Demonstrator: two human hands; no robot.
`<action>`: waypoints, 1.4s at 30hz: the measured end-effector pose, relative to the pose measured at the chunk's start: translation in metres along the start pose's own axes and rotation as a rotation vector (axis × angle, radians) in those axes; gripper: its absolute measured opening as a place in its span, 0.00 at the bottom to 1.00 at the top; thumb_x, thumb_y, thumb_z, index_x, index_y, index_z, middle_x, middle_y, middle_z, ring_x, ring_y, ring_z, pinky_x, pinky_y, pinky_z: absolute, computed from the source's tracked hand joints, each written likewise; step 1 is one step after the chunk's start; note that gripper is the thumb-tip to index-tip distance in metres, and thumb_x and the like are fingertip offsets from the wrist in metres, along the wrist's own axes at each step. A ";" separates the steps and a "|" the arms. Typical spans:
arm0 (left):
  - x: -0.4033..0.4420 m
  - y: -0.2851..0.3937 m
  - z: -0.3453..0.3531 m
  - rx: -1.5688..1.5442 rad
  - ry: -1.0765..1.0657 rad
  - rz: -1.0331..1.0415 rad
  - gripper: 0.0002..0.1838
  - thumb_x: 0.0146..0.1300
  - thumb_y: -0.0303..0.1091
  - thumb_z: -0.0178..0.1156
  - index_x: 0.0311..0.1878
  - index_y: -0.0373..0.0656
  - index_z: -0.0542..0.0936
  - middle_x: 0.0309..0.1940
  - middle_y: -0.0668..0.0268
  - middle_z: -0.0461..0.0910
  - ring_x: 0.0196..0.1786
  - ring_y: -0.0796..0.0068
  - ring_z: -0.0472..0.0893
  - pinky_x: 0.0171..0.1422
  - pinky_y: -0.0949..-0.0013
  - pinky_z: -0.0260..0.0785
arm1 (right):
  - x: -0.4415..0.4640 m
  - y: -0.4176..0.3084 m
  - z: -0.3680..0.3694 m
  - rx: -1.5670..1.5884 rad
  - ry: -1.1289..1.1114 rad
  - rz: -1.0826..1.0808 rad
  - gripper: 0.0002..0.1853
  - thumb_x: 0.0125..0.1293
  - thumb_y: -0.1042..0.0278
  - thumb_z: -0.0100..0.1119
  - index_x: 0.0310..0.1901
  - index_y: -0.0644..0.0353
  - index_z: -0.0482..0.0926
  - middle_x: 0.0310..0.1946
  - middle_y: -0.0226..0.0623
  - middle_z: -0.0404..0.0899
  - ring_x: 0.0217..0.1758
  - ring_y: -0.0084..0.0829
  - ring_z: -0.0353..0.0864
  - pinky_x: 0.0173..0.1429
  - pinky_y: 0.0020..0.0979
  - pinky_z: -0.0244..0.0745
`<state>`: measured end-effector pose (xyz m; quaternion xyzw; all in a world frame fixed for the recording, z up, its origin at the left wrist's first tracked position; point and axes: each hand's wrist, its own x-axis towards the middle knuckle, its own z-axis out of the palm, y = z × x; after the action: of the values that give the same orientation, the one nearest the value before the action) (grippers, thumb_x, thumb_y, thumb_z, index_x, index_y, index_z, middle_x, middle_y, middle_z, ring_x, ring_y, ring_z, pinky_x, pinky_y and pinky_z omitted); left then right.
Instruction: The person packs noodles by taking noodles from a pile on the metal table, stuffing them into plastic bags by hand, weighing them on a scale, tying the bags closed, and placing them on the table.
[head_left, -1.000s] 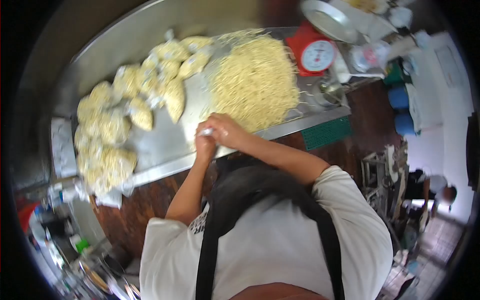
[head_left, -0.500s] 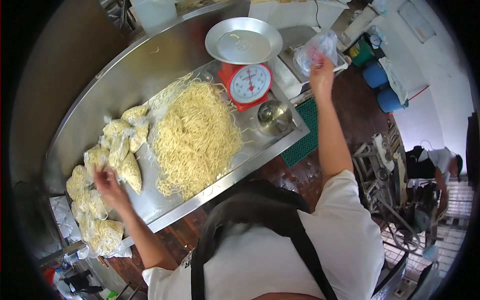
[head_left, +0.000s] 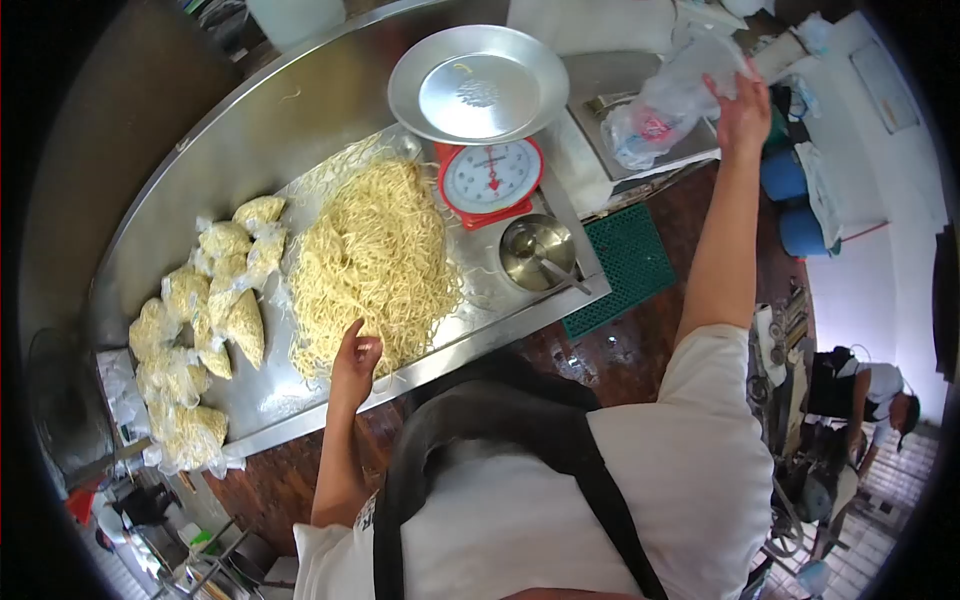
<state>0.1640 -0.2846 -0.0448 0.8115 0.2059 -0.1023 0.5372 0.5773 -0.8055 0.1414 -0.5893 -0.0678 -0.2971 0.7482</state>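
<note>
A large pile of yellow noodles [head_left: 385, 255] lies on the metal table [head_left: 270, 405]. At its lower edge is my left hand [head_left: 355, 365], fingers apart, with nothing held in it. My right hand [head_left: 742, 110] reaches out to the upper right and pulls up a clear plastic bag [head_left: 685, 75], which rises from a bundle of bags [head_left: 648, 130] with a red print. Several filled bags of noodles [head_left: 185, 295] sit together on the left part of the table.
Behind the noodles stands a red scale [head_left: 492, 180] with a round metal pan [head_left: 478, 85]. A metal bowl [head_left: 538, 252] with a utensil is at the table's right corner. A green mat [head_left: 625, 262] lies beyond that corner. Another person [head_left: 870, 395] bends over at the far right.
My left hand has moved right, from the filled bags to the noodle pile. My right hand has moved farther right and up, stretching a bag out of the bundle.
</note>
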 end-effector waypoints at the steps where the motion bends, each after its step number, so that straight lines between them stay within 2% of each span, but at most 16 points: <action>1: 0.006 0.002 0.002 -0.019 -0.006 0.014 0.27 0.71 0.33 0.59 0.71 0.39 0.66 0.45 0.60 0.82 0.41 0.76 0.79 0.48 0.71 0.73 | -0.030 -0.039 0.031 0.095 -0.085 -0.053 0.15 0.65 0.61 0.57 0.47 0.63 0.79 0.57 0.49 0.75 0.58 0.47 0.75 0.61 0.57 0.74; 3: 0.021 0.010 0.009 -0.318 -0.056 0.041 0.25 0.74 0.39 0.56 0.68 0.36 0.69 0.46 0.60 0.83 0.43 0.76 0.79 0.50 0.72 0.72 | -0.071 -0.059 0.052 0.446 -0.333 0.047 0.21 0.67 0.56 0.53 0.55 0.62 0.76 0.61 0.48 0.72 0.63 0.49 0.70 0.65 0.58 0.71; 4: 0.022 0.033 0.008 -0.429 -0.095 0.019 0.25 0.76 0.45 0.51 0.67 0.36 0.70 0.48 0.60 0.83 0.44 0.75 0.80 0.52 0.72 0.73 | -0.086 -0.043 0.051 0.704 -0.679 0.127 0.24 0.67 0.55 0.52 0.58 0.62 0.75 0.60 0.48 0.73 0.62 0.49 0.71 0.64 0.59 0.70; 6: 0.021 0.069 0.002 -0.709 -0.204 0.057 0.36 0.74 0.60 0.44 0.66 0.33 0.70 0.48 0.56 0.82 0.46 0.68 0.82 0.54 0.64 0.75 | -0.165 -0.059 0.107 0.740 -0.461 0.468 0.26 0.66 0.52 0.52 0.60 0.61 0.73 0.53 0.44 0.75 0.57 0.46 0.74 0.59 0.55 0.73; 7: 0.022 0.087 -0.005 -0.820 -0.267 0.010 0.42 0.72 0.67 0.39 0.67 0.34 0.69 0.49 0.54 0.82 0.48 0.66 0.82 0.54 0.63 0.75 | -0.222 -0.096 0.152 0.429 0.088 0.694 0.26 0.66 0.51 0.53 0.59 0.61 0.74 0.48 0.41 0.76 0.52 0.43 0.76 0.55 0.49 0.76; 11: 0.019 0.110 -0.047 -0.966 -0.483 0.045 0.51 0.65 0.76 0.33 0.68 0.34 0.66 0.52 0.54 0.80 0.51 0.64 0.81 0.58 0.60 0.75 | -0.317 -0.009 0.163 0.444 -1.261 0.579 0.24 0.67 0.48 0.55 0.50 0.63 0.76 0.39 0.30 0.76 0.42 0.25 0.76 0.46 0.30 0.71; 12: 0.013 0.107 -0.062 -1.073 -0.562 -0.007 0.41 0.70 0.66 0.47 0.68 0.36 0.68 0.53 0.58 0.79 0.54 0.68 0.80 0.59 0.64 0.74 | -0.335 -0.022 0.187 0.380 -1.369 0.566 0.22 0.68 0.51 0.55 0.50 0.63 0.76 0.40 0.30 0.77 0.43 0.24 0.76 0.48 0.29 0.71; 15: -0.009 0.070 -0.105 -0.650 -0.548 0.090 0.28 0.68 0.45 0.62 0.66 0.41 0.72 0.50 0.64 0.79 0.52 0.73 0.79 0.56 0.70 0.73 | -0.384 -0.047 0.238 0.177 -1.544 0.563 0.20 0.69 0.56 0.57 0.52 0.64 0.76 0.44 0.35 0.78 0.48 0.27 0.77 0.56 0.30 0.70; 16: -0.015 0.052 -0.117 -0.604 -0.423 0.052 0.20 0.61 0.27 0.65 0.57 0.44 0.78 0.44 0.70 0.79 0.46 0.77 0.79 0.54 0.72 0.72 | -0.399 -0.052 0.253 0.104 -1.579 0.569 0.20 0.69 0.57 0.58 0.53 0.64 0.76 0.46 0.38 0.78 0.50 0.29 0.77 0.58 0.31 0.70; 20: -0.027 -0.070 -0.175 0.141 0.216 0.124 0.06 0.61 0.28 0.63 0.40 0.40 0.77 0.27 0.60 0.77 0.35 0.68 0.81 0.41 0.66 0.73 | -0.453 -0.032 0.318 -0.334 -1.471 0.118 0.27 0.66 0.59 0.61 0.63 0.62 0.70 0.58 0.48 0.73 0.64 0.41 0.72 0.69 0.39 0.65; 22: -0.042 -0.120 -0.209 0.152 0.402 0.125 0.07 0.61 0.27 0.62 0.38 0.39 0.73 0.24 0.56 0.75 0.30 0.63 0.78 0.39 0.61 0.72 | -0.470 0.030 0.341 -0.609 -1.442 0.104 0.33 0.64 0.59 0.63 0.68 0.60 0.65 0.64 0.52 0.69 0.70 0.47 0.66 0.73 0.42 0.61; 26: -0.067 -0.161 -0.241 -0.539 0.339 -0.061 0.02 0.66 0.26 0.57 0.39 0.41 0.74 0.29 0.70 0.73 0.28 0.82 0.69 0.31 0.73 0.65 | -0.512 0.106 0.425 -1.447 -1.305 -0.058 0.44 0.58 0.60 0.70 0.74 0.51 0.57 0.69 0.50 0.65 0.72 0.52 0.62 0.73 0.43 0.64; 33: -0.118 -0.150 -0.284 -0.580 0.055 -0.267 0.11 0.66 0.26 0.61 0.50 0.42 0.75 0.36 0.73 0.73 0.33 0.84 0.70 0.36 0.78 0.64 | -0.531 0.213 0.446 -1.284 -1.473 0.104 0.33 0.59 0.62 0.66 0.67 0.52 0.70 0.60 0.50 0.74 0.65 0.45 0.73 0.64 0.42 0.74; 38: -0.141 -0.165 -0.308 -0.605 -0.096 -0.085 0.21 0.57 0.13 0.55 0.54 0.42 0.75 0.37 0.72 0.73 0.38 0.82 0.73 0.40 0.78 0.67 | -0.495 0.120 0.431 -0.844 -1.150 0.477 0.30 0.56 0.61 0.71 0.61 0.57 0.76 0.42 0.45 0.85 0.44 0.30 0.85 0.52 0.35 0.80; 40: -0.131 -0.131 -0.330 -0.352 -0.095 -0.129 0.23 0.48 0.08 0.49 0.46 0.40 0.76 0.33 0.72 0.73 0.39 0.83 0.72 0.40 0.78 0.66 | -0.470 0.078 0.434 -0.613 -0.993 0.474 0.20 0.57 0.72 0.67 0.53 0.59 0.78 0.32 0.26 0.83 0.33 0.15 0.76 0.39 0.21 0.73; 42: -0.102 -0.142 -0.337 0.058 0.151 0.225 0.14 0.50 0.11 0.48 0.36 0.39 0.74 0.28 0.71 0.71 0.35 0.80 0.71 0.37 0.75 0.64 | -0.435 0.030 0.448 -0.516 -0.951 0.204 0.16 0.57 0.74 0.65 0.49 0.59 0.80 0.34 0.26 0.83 0.35 0.14 0.77 0.42 0.21 0.74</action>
<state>-0.0084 0.0483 0.0119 0.8501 0.1504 0.0142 0.5046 0.3500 -0.2300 0.0521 -0.8265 -0.2660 0.0690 0.4913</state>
